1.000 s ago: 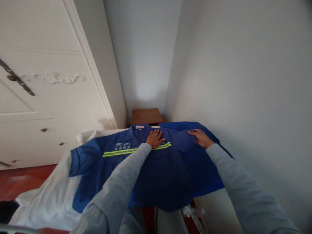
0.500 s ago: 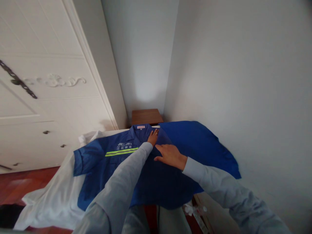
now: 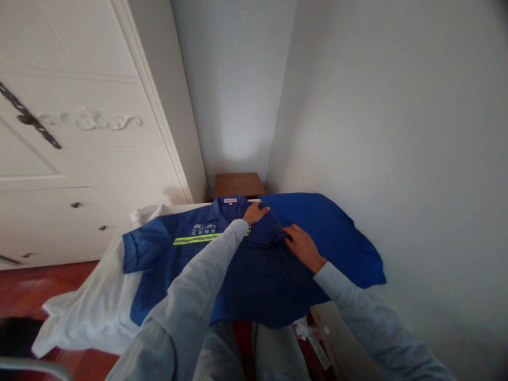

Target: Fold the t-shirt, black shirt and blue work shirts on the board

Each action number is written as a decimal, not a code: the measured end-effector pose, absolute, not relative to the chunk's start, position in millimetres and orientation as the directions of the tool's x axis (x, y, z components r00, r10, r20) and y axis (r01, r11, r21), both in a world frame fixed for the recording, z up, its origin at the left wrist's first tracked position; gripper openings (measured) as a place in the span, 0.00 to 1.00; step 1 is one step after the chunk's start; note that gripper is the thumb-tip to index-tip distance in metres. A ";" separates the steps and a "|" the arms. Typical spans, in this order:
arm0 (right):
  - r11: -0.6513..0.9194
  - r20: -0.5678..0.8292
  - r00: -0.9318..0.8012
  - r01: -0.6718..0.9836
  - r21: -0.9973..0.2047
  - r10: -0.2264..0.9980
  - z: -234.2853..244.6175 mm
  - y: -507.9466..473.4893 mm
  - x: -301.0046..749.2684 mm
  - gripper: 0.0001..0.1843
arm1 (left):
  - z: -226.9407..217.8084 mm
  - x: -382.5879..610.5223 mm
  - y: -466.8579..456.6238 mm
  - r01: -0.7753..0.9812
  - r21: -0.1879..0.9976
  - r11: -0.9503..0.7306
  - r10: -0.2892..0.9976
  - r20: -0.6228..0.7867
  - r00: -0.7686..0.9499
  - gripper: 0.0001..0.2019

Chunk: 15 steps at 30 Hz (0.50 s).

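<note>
A dark blue short-sleeved work shirt (image 3: 254, 270) lies front up, with its collar at the far edge. White lettering and a yellow-green reflective stripe (image 3: 194, 239) cross its chest. My left hand (image 3: 255, 214) is on the shirt's right shoulder beside the collar, gripping the cloth there, its thumb pointing right. Pinched in my right hand (image 3: 305, 247) is the hem of the right sleeve (image 3: 273, 230), which is slightly lifted. A brighter blue cloth (image 3: 333, 227) spreads beneath and to the right of the shirt.
White cloth (image 3: 91, 307) hangs out under the shirt at the left. A white cabinet (image 3: 99, 174) with dark handles stands left, and grey walls meet ahead. Beyond the collar is a small brown wooden top (image 3: 240, 183). Clutter (image 3: 304, 330) lies low at the front right.
My right hand has moved right and closed on the sleeve hem, drawing the sleeve out. My left hand, flat before, has curled at the shoulder. More of the stripe shows.
</note>
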State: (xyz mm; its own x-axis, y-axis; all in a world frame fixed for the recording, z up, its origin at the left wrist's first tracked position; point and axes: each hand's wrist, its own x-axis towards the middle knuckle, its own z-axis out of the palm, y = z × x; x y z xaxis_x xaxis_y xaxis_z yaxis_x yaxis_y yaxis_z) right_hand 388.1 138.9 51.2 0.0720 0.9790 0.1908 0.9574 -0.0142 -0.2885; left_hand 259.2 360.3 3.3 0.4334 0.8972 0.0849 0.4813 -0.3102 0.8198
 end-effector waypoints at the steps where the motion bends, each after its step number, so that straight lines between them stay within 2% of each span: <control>1: -0.006 0.254 0.091 0.948 -0.317 0.963 46.8 138.0 386.2 0.20 | 3.5 264.2 360.3 0.480 0.826 -0.296 0.898 0.069 0.434 0.20; 3: 0.036 0.359 0.111 0.925 -0.377 0.927 36.8 133.1 382.3 0.21 | 3.9 273.9 361.8 0.458 0.844 -0.279 0.896 0.056 0.441 0.15; 6: 0.116 0.406 0.083 0.890 -0.442 0.910 22.4 124.3 382.3 0.26 | 3.7 283.6 366.8 0.409 0.875 -0.259 0.890 0.053 0.452 0.06; 9: 0.079 0.368 0.121 0.871 -0.484 0.922 14.7 121.9 391.8 0.27 | 1.7 285.1 371.3 0.380 0.896 -0.228 0.899 0.043 0.437 0.07; 12: 0.018 0.294 0.159 0.855 -0.519 0.942 13.2 124.6 400.7 0.20 | -0.8 283.0 372.2 0.362 0.909 -0.208 0.910 0.043 0.413 0.10; 15: -0.029 0.272 0.179 0.878 -0.477 0.946 14.1 125.4 400.6 0.14 | -1.6 285.6 370.9 0.330 0.924 -0.193 0.913 0.046 0.405 0.17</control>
State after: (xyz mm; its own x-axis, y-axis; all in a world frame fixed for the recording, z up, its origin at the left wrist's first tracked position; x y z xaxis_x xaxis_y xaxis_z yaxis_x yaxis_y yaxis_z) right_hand 400.6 125.4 14.1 0.1788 0.9455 0.2721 0.8782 -0.0287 -0.4774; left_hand 285.6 370.9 -1.6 0.4048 0.9133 0.0460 0.3297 -0.1927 0.9242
